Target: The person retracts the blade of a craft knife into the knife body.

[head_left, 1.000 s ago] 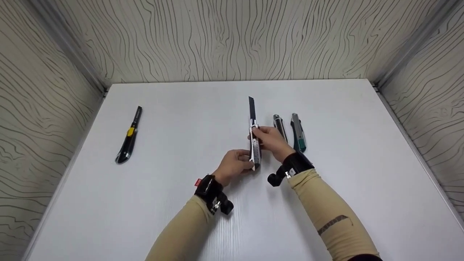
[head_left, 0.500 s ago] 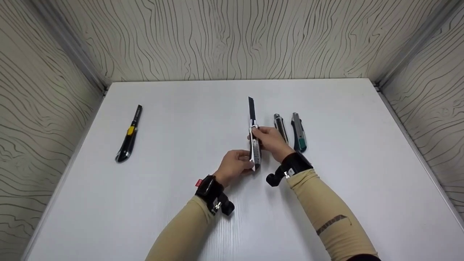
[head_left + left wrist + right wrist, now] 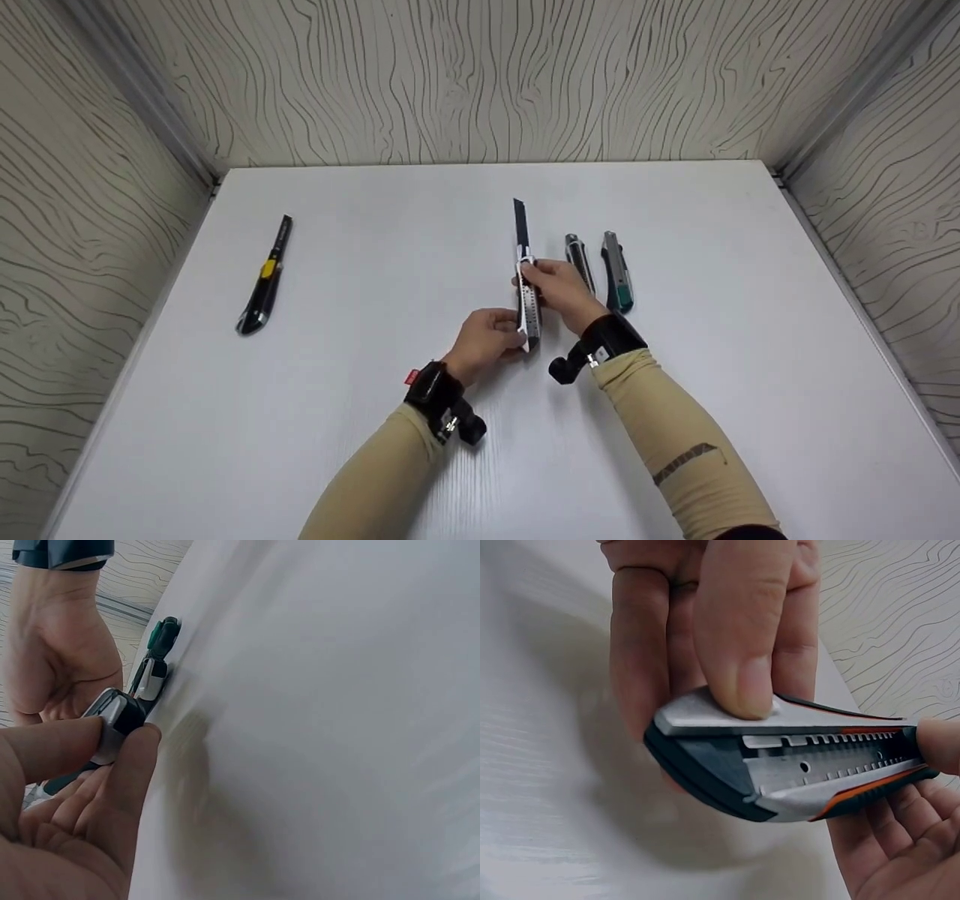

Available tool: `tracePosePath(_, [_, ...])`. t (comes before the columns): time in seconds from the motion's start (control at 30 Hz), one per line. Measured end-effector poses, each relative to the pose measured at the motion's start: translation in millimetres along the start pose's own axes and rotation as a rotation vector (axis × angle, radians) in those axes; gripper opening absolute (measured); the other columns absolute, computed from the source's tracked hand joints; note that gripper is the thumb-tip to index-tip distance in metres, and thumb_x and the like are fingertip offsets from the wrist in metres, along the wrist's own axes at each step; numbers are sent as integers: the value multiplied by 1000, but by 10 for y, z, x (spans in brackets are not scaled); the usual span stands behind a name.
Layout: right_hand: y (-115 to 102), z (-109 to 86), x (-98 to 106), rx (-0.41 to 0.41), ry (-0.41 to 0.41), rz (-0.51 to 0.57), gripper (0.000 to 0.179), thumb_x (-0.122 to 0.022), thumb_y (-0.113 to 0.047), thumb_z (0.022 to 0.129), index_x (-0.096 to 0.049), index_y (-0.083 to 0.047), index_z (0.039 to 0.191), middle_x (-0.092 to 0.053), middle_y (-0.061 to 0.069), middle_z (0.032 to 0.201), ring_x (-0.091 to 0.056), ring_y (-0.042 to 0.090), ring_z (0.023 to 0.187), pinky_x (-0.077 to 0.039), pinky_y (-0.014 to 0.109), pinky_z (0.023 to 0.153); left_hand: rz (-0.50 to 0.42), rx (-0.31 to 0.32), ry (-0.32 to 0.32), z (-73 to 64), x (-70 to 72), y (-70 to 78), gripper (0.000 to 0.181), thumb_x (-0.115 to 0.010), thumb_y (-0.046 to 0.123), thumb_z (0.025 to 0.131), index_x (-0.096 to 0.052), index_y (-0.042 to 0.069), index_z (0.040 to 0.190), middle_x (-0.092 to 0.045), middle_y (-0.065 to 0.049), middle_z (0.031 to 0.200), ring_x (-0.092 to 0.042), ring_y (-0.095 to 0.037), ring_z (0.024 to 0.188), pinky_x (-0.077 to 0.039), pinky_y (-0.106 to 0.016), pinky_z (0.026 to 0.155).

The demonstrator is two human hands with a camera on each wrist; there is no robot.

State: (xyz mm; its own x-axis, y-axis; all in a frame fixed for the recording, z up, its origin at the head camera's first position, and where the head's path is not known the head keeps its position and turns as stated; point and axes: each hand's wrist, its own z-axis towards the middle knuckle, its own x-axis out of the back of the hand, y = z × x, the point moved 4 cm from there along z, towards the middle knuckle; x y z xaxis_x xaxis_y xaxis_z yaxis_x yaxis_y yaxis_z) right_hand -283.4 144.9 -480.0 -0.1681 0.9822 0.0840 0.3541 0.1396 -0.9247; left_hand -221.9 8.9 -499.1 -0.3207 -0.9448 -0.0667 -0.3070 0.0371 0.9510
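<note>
Both hands hold one snap-off utility knife (image 3: 529,306), its long dark blade (image 3: 521,225) extended and pointing away toward the back of the table. My right hand (image 3: 564,291) grips the front of the handle, thumb on top near the slider. At the butt end, my left hand (image 3: 484,341) pinches the knife between thumb and fingers. From the right wrist, the knife (image 3: 780,772) shows a silver body with orange and black trim and a perforated channel. The left wrist view shows the knife's end (image 3: 116,720) between the left thumb and a finger; the blade is hidden there.
A black cutter with a yellow slider (image 3: 266,277) lies far left on the white table (image 3: 375,247). Right of the hands lie a silver-and-dark cutter (image 3: 578,259), partly behind the right hand, and a grey-green cutter (image 3: 619,274). Wood-patterned panels (image 3: 465,82) enclose the table.
</note>
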Motion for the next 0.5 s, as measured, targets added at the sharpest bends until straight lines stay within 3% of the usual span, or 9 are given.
tracePosePath(0.5, [2, 6, -9, 0, 14, 4, 35, -54, -23, 100, -60, 3, 122, -68, 0, 94, -61, 9, 81, -50, 22, 73, -13, 5, 8, 4, -8, -13, 36, -59, -7, 85, -58, -12, 121, -70, -24, 108, -67, -16, 83, -59, -34, 81])
